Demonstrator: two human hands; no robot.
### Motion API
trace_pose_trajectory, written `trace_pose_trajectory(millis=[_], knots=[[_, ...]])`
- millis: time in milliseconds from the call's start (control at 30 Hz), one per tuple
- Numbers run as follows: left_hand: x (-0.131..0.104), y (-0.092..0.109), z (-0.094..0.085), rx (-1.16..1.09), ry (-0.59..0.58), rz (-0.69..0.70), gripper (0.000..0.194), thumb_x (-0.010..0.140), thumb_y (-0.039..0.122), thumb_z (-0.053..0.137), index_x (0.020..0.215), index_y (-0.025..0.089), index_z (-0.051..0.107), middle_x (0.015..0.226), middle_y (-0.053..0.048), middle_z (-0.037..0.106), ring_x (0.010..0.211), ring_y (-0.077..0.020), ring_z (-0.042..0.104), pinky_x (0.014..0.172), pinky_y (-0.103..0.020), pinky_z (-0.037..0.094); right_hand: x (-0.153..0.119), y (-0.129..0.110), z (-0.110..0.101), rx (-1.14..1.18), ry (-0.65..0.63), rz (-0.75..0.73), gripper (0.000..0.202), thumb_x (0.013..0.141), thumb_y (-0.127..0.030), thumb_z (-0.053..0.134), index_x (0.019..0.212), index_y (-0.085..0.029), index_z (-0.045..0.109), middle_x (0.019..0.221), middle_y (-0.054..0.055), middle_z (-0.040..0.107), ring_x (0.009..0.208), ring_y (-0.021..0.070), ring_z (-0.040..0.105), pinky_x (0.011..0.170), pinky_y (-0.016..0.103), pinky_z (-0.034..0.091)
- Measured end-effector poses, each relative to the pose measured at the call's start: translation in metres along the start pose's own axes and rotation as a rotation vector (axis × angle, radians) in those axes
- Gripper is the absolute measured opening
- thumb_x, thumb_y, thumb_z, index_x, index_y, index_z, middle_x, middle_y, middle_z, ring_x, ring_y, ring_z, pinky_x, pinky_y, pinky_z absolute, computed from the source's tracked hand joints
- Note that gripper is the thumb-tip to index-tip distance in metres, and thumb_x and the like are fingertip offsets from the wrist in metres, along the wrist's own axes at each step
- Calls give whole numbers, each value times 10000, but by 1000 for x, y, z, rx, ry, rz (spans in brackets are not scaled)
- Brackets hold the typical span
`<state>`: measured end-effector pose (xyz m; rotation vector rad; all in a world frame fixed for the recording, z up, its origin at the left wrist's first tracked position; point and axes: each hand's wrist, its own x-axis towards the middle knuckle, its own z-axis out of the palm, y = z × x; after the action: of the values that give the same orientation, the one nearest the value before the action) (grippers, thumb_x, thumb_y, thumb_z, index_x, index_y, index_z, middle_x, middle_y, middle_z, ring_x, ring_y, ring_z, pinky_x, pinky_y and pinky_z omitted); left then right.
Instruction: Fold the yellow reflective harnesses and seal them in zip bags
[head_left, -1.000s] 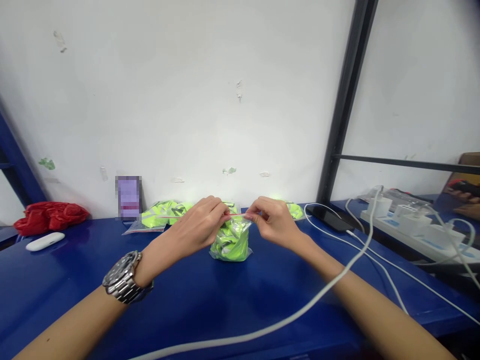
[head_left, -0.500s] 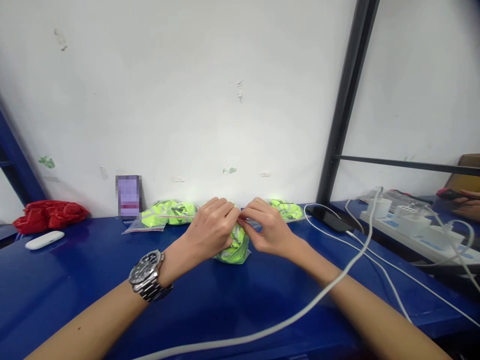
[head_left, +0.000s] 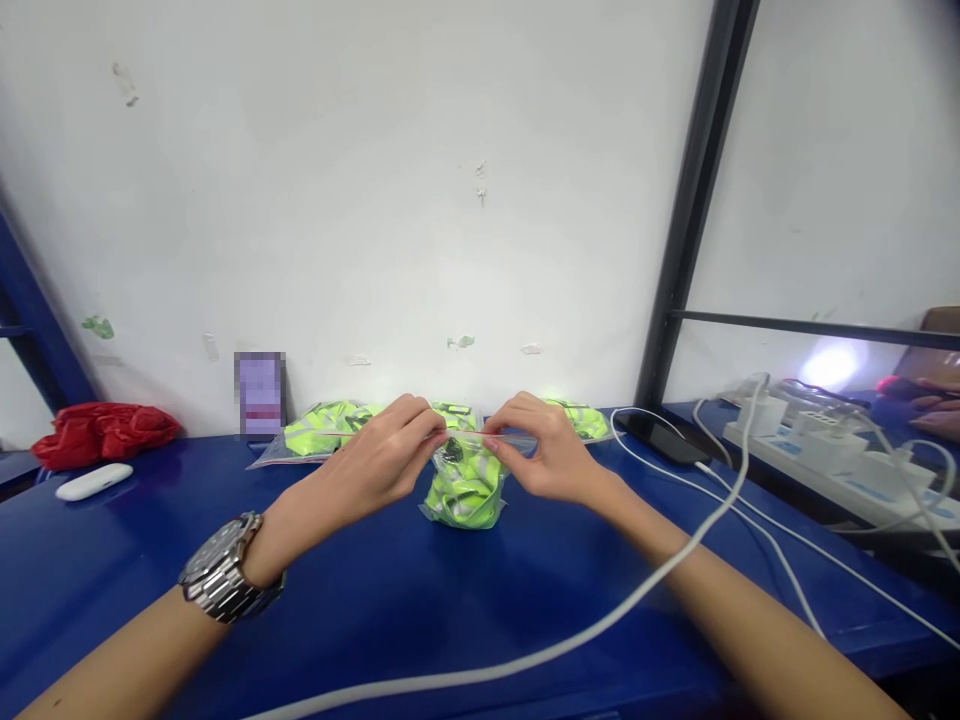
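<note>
In front of me on the blue table stands a clear zip-lock bag (head_left: 466, 490) with a folded neon-yellow garment with grey reflective strips inside. My left hand (head_left: 394, 445) pinches the bag's top seal on the left. On the same seal, my right hand (head_left: 544, 445) pinches a little to the right, thumb and fingers together. A short stretch of the reddish seal shows between the two hands. Behind my left hand lies another bagged neon garment (head_left: 319, 430), partly covered. Farther right, a similar bagged garment (head_left: 581, 420) sits against the wall.
A phone-like device (head_left: 260, 395) leans on the wall. Red plastic (head_left: 105, 435) and a white case (head_left: 94, 482) lie at the left. White cables (head_left: 600, 630) cross the table's right side by a black phone (head_left: 660, 440). A power strip (head_left: 825, 450) stands beyond the black post (head_left: 686, 200).
My left hand has slid leftward along the bag's seal, away from my right hand, uncovering more of the bag. My right hand stays pinched in about the same place.
</note>
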<state>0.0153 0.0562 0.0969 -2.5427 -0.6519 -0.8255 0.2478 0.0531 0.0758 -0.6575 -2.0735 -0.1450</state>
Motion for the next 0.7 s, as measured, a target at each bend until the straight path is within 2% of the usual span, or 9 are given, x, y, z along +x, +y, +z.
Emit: trace_pose_trajectory(millis=[200, 367, 533, 700], knots=[[7, 11, -5, -82, -21, 60, 145, 965, 144, 397, 924, 136, 535, 834, -51, 527, 786, -155, 474, 682, -290, 423, 3, -6, 3, -13, -6, -58, 59, 848, -177, 587, 840, -175, 645, 775, 43, 652, 743, 171, 543, 678, 305, 431], [6, 12, -8, -118, -65, 71, 153, 967, 143, 391, 955, 139, 543, 825, -41, 520, 767, -148, 470, 665, -285, 407, 3, -3, 4, -37, -21, -121, 86, 873, -180, 564, 845, -174, 645, 763, 41, 659, 734, 168, 545, 673, 301, 422], [3, 9, -6, -166, -90, 10, 142, 972, 178, 405, 972, 152, 545, 861, -42, 543, 788, -144, 504, 694, -286, 424, 4, 0, 4, -100, -56, -146, 96, 875, -175, 562, 833, -173, 648, 743, 34, 664, 728, 168, 551, 685, 310, 409], [-2, 1, -4, -235, 7, -109, 82, 936, 241, 515, 927, 166, 546, 832, -13, 571, 735, -115, 534, 661, -251, 440, 2, 4, 2, -30, 20, -68, 83, 842, -152, 587, 796, -169, 654, 722, 37, 659, 694, 160, 561, 652, 297, 418]])
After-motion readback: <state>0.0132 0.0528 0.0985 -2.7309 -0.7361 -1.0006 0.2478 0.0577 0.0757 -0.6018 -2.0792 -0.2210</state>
